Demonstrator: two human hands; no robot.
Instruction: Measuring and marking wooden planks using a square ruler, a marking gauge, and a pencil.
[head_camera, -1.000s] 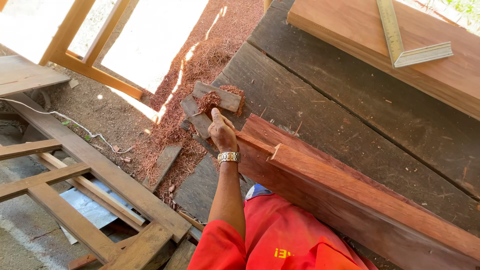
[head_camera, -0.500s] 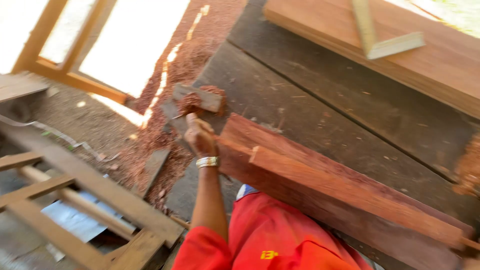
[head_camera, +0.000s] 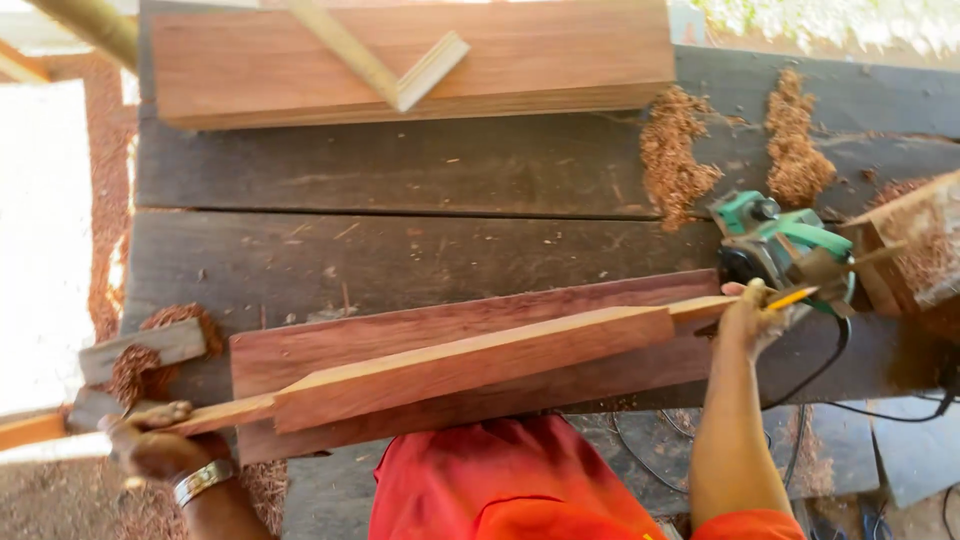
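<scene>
Along the near edge of the dark plank surface (head_camera: 400, 250), now seen from straight above, with a long reddish timber (head_camera: 480, 365) lying flat from left to right. On top of it, a thinner pale wooden piece (head_camera: 460, 365) with narrow ends, set at a slant, low on the left and higher on the right. Off the near left corner of the surface, left hand (head_camera: 150, 450) with fingers curled shut around the thin left end of that piece, silver watch on the wrist. Near the right end, right hand (head_camera: 750, 315) closed on the other thin end, also pinching a yellow pencil (head_camera: 795, 297) that points right. Just past that hand, a green electric planer (head_camera: 780, 240) with its black cord trailing off the near edge. Heaps of red shavings (head_camera: 680, 160) toward the far right of the surface. At the far edge, a wide red board (head_camera: 560, 60) with a pale wooden square (head_camera: 400, 70) lying on it. Compared with a second ago: back then only the left hand showing, resting at the left end of the timber, view turned and looking toward the ground. Now both hands spread far apart on the thin piece, one at each end, so most likely lifting or placing it on the timber. Planer and right hand newly in sight.
</scene>
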